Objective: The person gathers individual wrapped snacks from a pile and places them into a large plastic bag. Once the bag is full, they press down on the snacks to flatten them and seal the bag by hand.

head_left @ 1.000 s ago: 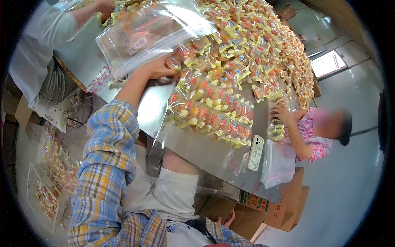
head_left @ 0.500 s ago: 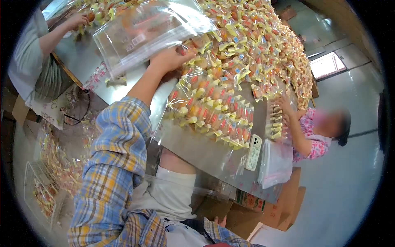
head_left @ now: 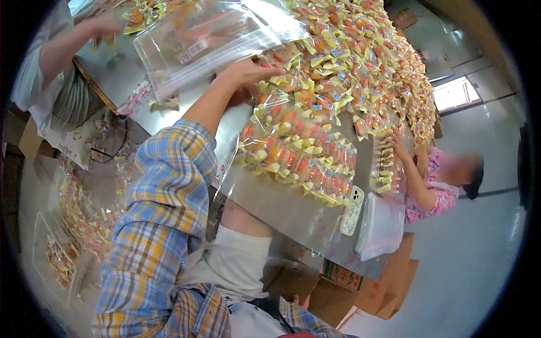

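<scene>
My left hand (head_left: 248, 76) reaches across the table in a plaid sleeve, at the upper end of neat rows of wrapped snacks (head_left: 298, 149). One finger stretches out over the packets, with the others partly hidden beneath; nothing is visibly held. Clear printed bags (head_left: 197, 45) lie just above the wrist. Low in view, a few fingertips of my right hand (head_left: 301, 302) show beside a plaid cuff and a cardboard box; the rest is hidden. A large heap of loose wrapped snacks (head_left: 360, 62) spreads beyond the rows.
A phone (head_left: 352, 211) and clear bags (head_left: 380, 225) lie near the table's edge (head_left: 282, 217). A co-worker (head_left: 431, 186) handles a packet row at the right; another's arm (head_left: 67, 48) is at upper left. A wire basket (head_left: 59, 265) and a carton (head_left: 386, 276) stand lower down.
My left hand has shifted slightly right, and a finger now stretches further over the packets. The upper-left co-worker's hand has moved and is blurred. The view has shifted a little.
</scene>
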The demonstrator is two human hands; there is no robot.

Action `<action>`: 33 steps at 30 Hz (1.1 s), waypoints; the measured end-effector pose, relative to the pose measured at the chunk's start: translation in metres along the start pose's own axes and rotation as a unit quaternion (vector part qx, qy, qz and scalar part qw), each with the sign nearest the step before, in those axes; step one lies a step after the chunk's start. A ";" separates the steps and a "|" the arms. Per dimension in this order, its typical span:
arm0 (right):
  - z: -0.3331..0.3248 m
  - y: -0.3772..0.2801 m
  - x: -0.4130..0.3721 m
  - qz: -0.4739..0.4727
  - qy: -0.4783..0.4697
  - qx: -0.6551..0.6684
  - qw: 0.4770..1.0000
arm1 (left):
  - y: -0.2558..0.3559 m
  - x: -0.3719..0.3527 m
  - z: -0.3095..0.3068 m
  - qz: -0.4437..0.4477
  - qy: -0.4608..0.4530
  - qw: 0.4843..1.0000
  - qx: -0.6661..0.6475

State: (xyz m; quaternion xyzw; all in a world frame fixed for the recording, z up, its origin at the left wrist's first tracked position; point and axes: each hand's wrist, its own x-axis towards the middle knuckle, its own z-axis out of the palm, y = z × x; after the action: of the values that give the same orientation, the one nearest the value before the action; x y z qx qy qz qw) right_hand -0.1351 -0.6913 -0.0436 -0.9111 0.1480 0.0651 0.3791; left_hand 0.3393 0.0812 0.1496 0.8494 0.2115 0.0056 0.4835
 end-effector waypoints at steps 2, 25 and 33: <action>0.002 -0.023 -0.005 0.039 0.008 -0.011 0.999 | -0.009 0.005 0.003 0.026 -0.004 1.000 -0.006; 0.011 -0.058 -0.016 0.177 0.031 0.045 0.983 | -0.016 -0.050 -0.009 0.047 0.045 0.995 0.070; 0.009 -0.059 -0.008 0.100 0.004 -0.022 0.995 | -0.009 -0.062 -0.019 0.071 -0.008 0.990 0.125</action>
State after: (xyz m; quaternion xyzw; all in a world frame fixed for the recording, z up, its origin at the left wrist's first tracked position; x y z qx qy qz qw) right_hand -0.1238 -0.6438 -0.0083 -0.9000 0.2384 0.1020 0.3503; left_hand 0.2750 0.0783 0.1647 0.9162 0.1459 0.0068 0.3731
